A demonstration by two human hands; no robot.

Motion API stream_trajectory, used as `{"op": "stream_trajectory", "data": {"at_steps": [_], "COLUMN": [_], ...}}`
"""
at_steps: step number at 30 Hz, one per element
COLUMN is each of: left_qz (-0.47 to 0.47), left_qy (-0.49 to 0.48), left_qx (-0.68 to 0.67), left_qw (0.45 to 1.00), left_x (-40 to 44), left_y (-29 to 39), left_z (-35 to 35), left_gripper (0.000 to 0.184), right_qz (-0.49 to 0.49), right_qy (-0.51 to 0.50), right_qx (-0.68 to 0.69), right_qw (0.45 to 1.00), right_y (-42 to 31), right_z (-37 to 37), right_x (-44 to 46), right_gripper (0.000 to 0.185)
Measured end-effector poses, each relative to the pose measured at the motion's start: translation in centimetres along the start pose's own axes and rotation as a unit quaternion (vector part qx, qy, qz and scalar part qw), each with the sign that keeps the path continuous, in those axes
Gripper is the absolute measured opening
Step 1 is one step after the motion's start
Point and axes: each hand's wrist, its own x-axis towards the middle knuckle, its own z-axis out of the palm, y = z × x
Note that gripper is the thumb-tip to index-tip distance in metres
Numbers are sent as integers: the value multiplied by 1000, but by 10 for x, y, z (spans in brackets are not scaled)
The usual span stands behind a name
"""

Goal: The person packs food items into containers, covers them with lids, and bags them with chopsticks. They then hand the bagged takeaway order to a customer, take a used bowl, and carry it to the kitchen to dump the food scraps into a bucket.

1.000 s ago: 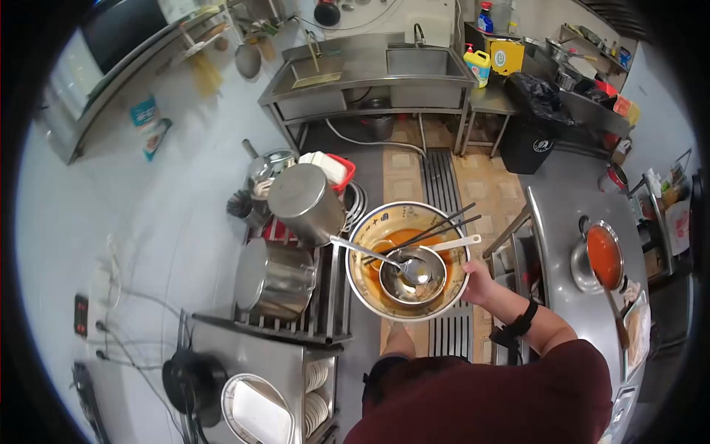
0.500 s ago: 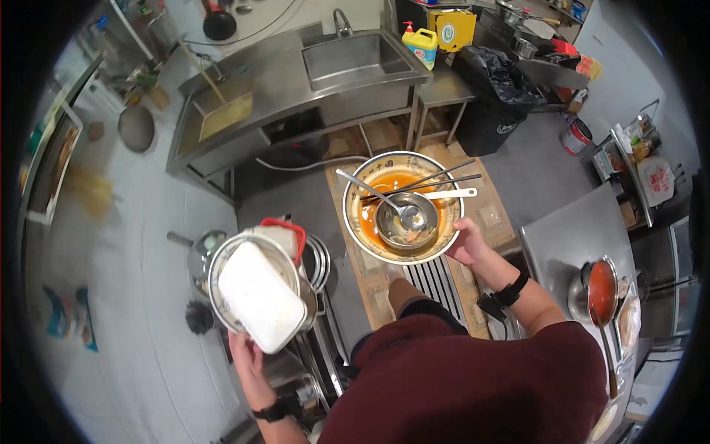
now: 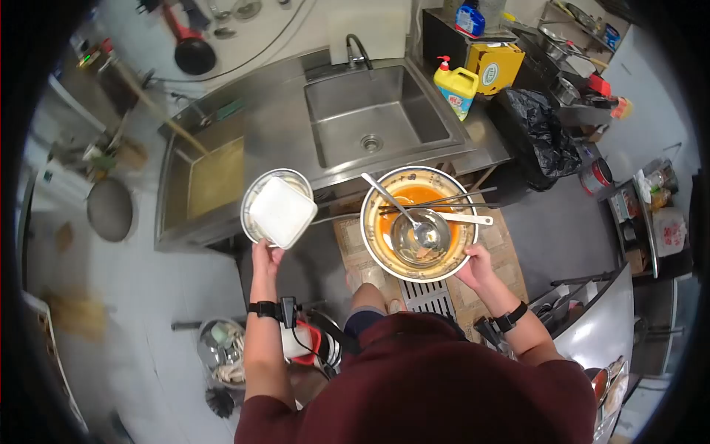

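Observation:
My left hand is closed on the near rim of a bowl. A white rectangular container lies in that bowl, covering most of it. With my right hand I grip the right rim of a large patterned bowl with orange-red liquid inside. Within the large bowl sits a small metal pan with a pale handle. A metal spoon rests with its head in the pan. Dark chopsticks lie across the large bowl and stick out past its right rim.
Ahead is a steel sink with a black faucet. A second basin is at its left. At the right stand a yellow pump bottle and a bin with a black bag. A steel counter is behind on the right.
My body has come closer to the sink. My left hand has carried the bowl and white container forward, away from the pots at the left. The large bowl travels along in my right hand.

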Motion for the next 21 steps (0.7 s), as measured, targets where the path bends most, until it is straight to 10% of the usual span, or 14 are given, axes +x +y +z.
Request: {"op": "stream_trajectory", "data": {"at_steps": [7, 12, 15, 16, 21], "left_qz": [4, 21, -21, -20, -90], "left_qy": [-39, -21, -226, -47, -3], "left_qx": [-57, -33, -50, -1, -36], "left_qw": [998, 999, 973, 999, 995], "left_x": [233, 179, 246, 227, 243], "left_y": [9, 46, 25, 29, 35], "left_z": [21, 45, -20, 10, 7], "left_gripper": [41, 30, 26, 19, 11], "right_qz": [-55, -54, -66, -71, -93], "right_qy": [54, 20, 33, 35, 64], "right_qx": [39, 59, 61, 65, 91], "right_qw": [996, 997, 995, 995, 989], "right_y": [-6, -10, -7, -5, -10], "right_z": [14, 28, 17, 11, 1], "right_x": [125, 118, 144, 150, 182], "right_gripper": [61, 62, 62, 62, 59]}}
